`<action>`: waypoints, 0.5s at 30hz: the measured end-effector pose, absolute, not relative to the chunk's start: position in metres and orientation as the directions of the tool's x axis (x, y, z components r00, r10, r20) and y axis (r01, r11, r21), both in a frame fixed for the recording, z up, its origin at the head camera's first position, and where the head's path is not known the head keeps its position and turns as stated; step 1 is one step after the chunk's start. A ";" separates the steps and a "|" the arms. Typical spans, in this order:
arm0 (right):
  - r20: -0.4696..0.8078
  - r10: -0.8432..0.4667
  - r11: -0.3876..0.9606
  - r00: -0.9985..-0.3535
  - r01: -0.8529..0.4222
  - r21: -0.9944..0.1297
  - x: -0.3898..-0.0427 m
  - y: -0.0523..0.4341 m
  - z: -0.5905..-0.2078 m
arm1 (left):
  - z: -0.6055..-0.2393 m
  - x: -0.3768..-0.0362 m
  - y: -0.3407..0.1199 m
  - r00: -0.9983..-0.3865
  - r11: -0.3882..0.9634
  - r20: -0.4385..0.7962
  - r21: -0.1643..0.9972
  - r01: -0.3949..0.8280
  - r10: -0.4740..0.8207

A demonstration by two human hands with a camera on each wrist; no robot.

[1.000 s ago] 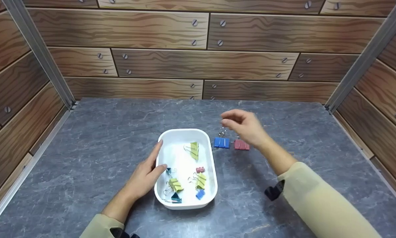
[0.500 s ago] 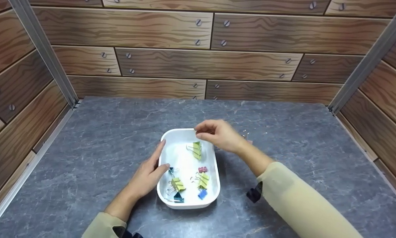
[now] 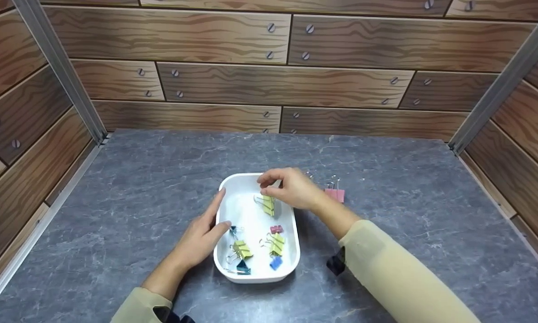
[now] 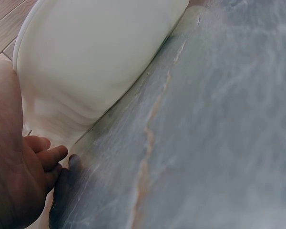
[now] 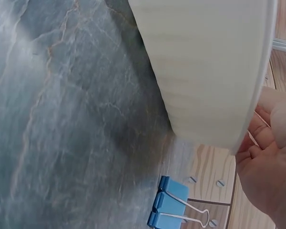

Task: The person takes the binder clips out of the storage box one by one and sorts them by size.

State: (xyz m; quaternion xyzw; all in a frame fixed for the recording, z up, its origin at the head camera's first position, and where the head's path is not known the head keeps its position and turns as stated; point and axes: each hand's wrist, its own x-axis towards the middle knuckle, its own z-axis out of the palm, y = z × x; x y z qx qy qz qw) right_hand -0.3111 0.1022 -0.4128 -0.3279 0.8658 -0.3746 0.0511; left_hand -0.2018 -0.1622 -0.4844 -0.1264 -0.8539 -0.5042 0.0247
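A white tray (image 3: pixel 292 251) holds several binder clips, among them a green clip (image 3: pixel 268 205) at its far end. My right hand (image 3: pixel 289 188) hovers over that end with fingers curled and the fingertips together just above the green clip; nothing shows between them. My left hand (image 3: pixel 201 237) rests against the tray's left rim, index finger straight along it and thumb on the rim. In the left wrist view the left hand (image 4: pixel 19 191) lies beside the tray wall (image 4: pixel 95 57). A blue clip (image 5: pixel 169 207) lies on the table beside the tray (image 5: pixel 205 71), near my right hand (image 5: pixel 269 167).
A pink clip (image 3: pixel 335 194) lies on the grey marbled table (image 3: pixel 408 224) right of the tray. More green, pink, blue and teal clips sit in the tray's near half. Wood-patterned walls enclose the table on the left, back and right.
My right hand moved left from above the blue and pink clips to over the tray's far end. The left hand stayed on the rim.
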 end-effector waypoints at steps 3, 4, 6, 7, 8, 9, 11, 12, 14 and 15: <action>0.154 -0.618 0.529 -0.771 -0.552 -0.644 -0.312 0.099 -0.415 | -0.484 -0.202 -0.162 -0.965 0.458 0.177 0.853 0.249 0.195; 0.150 -0.623 0.537 -0.768 -0.559 -0.632 -0.312 0.097 -0.416 | -0.484 -0.202 -0.162 -0.964 0.457 0.179 0.853 0.251 0.196; 0.141 -0.637 0.554 -0.757 -0.578 -0.599 -0.312 0.095 -0.417 | -0.484 -0.202 -0.162 -0.963 0.453 0.182 0.854 0.254 0.197; 0.138 -0.646 0.561 -0.751 -0.589 -0.582 -0.313 0.094 -0.418 | -0.484 -0.202 -0.162 -0.963 0.453 0.185 0.854 0.257 0.197; 0.137 -0.655 0.564 -0.743 -0.601 -0.566 -0.313 0.093 -0.418 | -0.485 -0.202 -0.162 -0.963 0.451 0.186 0.854 0.257 0.197; 0.137 -0.664 0.565 -0.735 -0.613 -0.552 -0.313 0.092 -0.419 | -0.485 -0.202 -0.162 -0.963 0.450 0.185 0.855 0.256 0.195; 0.140 -0.677 0.573 -0.723 -0.637 -0.516 -0.312 0.090 -0.420 | -0.485 -0.202 -0.162 -0.963 0.450 0.186 0.855 0.256 0.193; 0.142 -0.681 0.578 -0.719 -0.646 -0.498 -0.312 0.089 -0.420 | -0.485 -0.202 -0.163 -0.964 0.451 0.184 0.856 0.253 0.192; 0.147 -0.689 0.587 -0.710 -0.665 -0.461 -0.310 0.088 -0.421 | -0.485 -0.202 -0.163 -0.965 0.454 0.180 0.855 0.250 0.191; 0.149 -0.694 0.591 -0.705 -0.675 -0.441 -0.310 0.088 -0.422 | -0.486 -0.202 -0.163 -0.965 0.455 0.177 0.856 0.247 0.191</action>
